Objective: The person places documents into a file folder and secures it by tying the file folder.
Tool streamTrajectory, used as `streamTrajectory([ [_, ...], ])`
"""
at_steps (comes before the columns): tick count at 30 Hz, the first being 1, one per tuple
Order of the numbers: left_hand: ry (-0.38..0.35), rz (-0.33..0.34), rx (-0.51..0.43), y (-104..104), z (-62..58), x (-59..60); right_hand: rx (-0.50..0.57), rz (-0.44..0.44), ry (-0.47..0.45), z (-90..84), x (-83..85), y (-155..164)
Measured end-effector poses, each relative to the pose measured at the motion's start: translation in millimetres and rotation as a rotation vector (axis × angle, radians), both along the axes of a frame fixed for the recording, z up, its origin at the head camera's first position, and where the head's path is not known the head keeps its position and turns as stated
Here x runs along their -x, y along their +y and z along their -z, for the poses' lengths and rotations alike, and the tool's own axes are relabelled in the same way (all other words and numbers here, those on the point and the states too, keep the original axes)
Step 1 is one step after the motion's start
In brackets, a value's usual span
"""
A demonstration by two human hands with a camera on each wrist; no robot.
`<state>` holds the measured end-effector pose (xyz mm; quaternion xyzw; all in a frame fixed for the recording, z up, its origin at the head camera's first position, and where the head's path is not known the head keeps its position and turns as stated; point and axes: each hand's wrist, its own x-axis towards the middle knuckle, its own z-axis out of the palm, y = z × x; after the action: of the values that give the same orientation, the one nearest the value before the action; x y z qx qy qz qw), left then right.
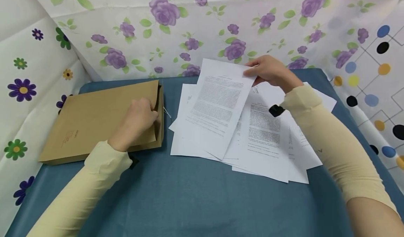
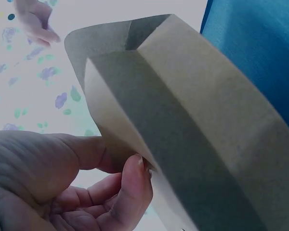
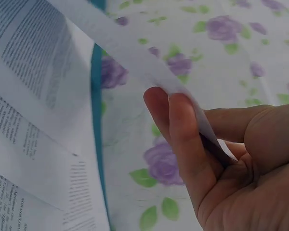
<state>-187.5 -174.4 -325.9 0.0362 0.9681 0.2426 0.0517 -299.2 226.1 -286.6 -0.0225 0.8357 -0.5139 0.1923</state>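
Observation:
A brown paper envelope lies at the left of the blue table, its mouth facing right. My left hand rests on it and grips the edge of its flap, lifting the mouth open. Several printed white sheets lie fanned out in the middle of the table. My right hand pinches the far corner of the top printed sheet and holds it raised at an angle over the pile; the pinch shows in the right wrist view.
Floral cloth walls close in the table at the back and left, and a dotted cloth at the right. Bare blue table surface lies in front of the papers, near me.

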Motion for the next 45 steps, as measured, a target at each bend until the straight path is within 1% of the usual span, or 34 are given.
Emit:
streamTrajectory([
  [2, 0.002, 0.003, -0.002, -0.5, 0.7, -0.3, 0.041, 0.018, -0.002, -7.6, -9.8, 8.8],
  [4, 0.003, 0.009, -0.002, -0.4, 1.5, -0.7, 0.110, 0.048, -0.002, -13.8, -20.2, 17.2],
  [8, 0.008, 0.015, 0.002, 1.4, 1.2, -1.1, 0.312, 0.117, 0.021, -25.3, -40.5, 32.7],
  [11, 0.019, 0.013, -0.002, 3.7, -1.8, -1.1, 0.467, 0.168, 0.062, -34.0, -53.3, 40.4],
  [13, 0.028, 0.016, -0.002, 5.2, -3.8, -0.7, 0.547, 0.215, 0.092, -39.4, -60.6, 42.6],
  [15, 0.024, 0.017, -0.005, 6.4, -5.4, -0.4, 0.601, 0.262, 0.125, -43.6, -66.0, 41.7],
  [18, 0.013, 0.019, -0.009, 7.1, -6.2, -0.4, 0.633, 0.327, 0.180, -47.8, -73.0, 34.3],
  [22, 0.009, 0.030, -0.017, 7.7, -4.2, 1.3, 0.632, 0.371, 0.284, -47.9, -81.1, 17.9],
  [25, 0.013, 0.037, -0.003, 9.2, -3.1, 3.1, 0.625, 0.385, 0.392, -43.0, -86.8, 3.9],
  [29, -0.009, 0.028, 0.019, 12.6, -4.1, 4.2, 0.607, 0.387, 0.530, -33.6, -94.5, -16.1],
  [33, -0.032, 0.018, 0.022, 14.6, -3.7, 5.7, 0.577, 0.393, 0.622, -25.7, -100.0, -33.9],
  [35, -0.034, 0.022, 0.024, 14.8, -2.7, 6.2, 0.569, 0.404, 0.644, -22.6, -102.2, -40.8],
  [39, -0.038, 0.034, 0.033, 15.1, 1.5, 7.1, 0.471, 0.389, 0.718, -16.9, -109.4, -49.8],
  [42, -0.042, 0.036, 0.018, 15.5, 4.1, 7.6, 0.356, 0.368, 0.791, -12.9, -117.4, -54.2],
  [45, -0.033, 0.032, 0.001, 16.2, 6.0, 8.1, 0.312, 0.344, 0.836, -8.2, -125.1, -59.0],
])
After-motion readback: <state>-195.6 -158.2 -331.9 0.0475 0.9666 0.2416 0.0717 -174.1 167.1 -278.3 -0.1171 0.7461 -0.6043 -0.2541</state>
